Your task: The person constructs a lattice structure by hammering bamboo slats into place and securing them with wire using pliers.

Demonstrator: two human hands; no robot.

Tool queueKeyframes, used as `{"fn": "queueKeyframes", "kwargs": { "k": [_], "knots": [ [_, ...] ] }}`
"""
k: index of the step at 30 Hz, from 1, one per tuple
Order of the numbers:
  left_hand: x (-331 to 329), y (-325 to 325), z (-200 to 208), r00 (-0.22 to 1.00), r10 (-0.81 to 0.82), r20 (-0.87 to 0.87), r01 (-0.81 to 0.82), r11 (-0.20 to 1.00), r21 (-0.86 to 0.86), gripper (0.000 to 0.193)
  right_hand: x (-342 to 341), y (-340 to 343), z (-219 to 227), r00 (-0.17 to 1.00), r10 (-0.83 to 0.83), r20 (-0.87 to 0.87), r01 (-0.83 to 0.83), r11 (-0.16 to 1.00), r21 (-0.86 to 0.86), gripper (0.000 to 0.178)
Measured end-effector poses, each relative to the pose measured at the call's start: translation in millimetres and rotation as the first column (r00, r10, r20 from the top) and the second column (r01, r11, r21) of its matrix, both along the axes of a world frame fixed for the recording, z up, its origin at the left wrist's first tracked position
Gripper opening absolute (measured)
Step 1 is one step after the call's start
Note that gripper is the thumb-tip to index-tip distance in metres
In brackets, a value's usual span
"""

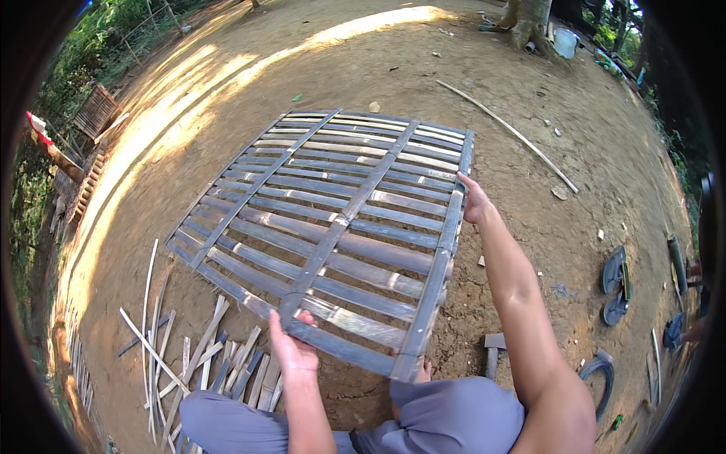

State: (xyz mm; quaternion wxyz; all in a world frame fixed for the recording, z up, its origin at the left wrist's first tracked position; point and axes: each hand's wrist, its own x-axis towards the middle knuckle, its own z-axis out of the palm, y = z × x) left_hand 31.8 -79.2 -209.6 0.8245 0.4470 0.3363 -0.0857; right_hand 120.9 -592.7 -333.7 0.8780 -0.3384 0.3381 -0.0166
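A flat panel of split bamboo slats [340, 221], dark grey with paler patches, is held up at a tilt before me, over the bare earth. Several narrow cross strips run over its slats. My left hand [293, 346] grips the near edge, by the end of the middle strip, its thumb on top and its fingers underneath. Around the right edge strip, about a third of the way from the far corner, my right hand [474, 200] is closed. Part of its fingers is hidden by the panel. My bent knees [457, 412] are close to the near right corner.
Loose bamboo strips [265, 382] lie at near left. To the right are a hammer [493, 342], a pair of flip-flops [612, 272] and a dark coil [603, 378]. Farther off lie a long pole [514, 132] and a tree trunk [523, 19]. Another person's hand [694, 333] shows at the right rim.
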Motion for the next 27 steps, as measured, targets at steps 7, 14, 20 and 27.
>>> {"fn": "queueKeyframes", "kwargs": {
  "k": [7, 14, 20, 27],
  "knots": [
    [28, 38, -37, 0.982, 0.187, -0.036, -0.175, 0.959, 0.221, 0.051, 17, 43, 20, 0.988, -0.151, 0.041, 0.156, 0.971, -0.180, 0.034],
    [29, 56, -78, 0.986, 0.134, -0.103, -0.099, 0.952, 0.290, 0.046, 22, 63, 99, 0.952, -0.253, 0.173, 0.300, 0.883, -0.361, 0.027],
    [84, 50, -88, 0.986, -0.101, -0.133, 0.131, 0.963, 0.235, 0.043, -59, 39, 91, 0.848, -0.483, 0.217, 0.529, 0.792, -0.305, 0.023],
    [231, 23, -92, 0.771, -0.585, -0.250, 0.636, 0.686, 0.354, 0.043, -158, 105, 59, 0.558, -0.830, 0.022, 0.821, 0.548, -0.159, 0.024]
  ]
}}
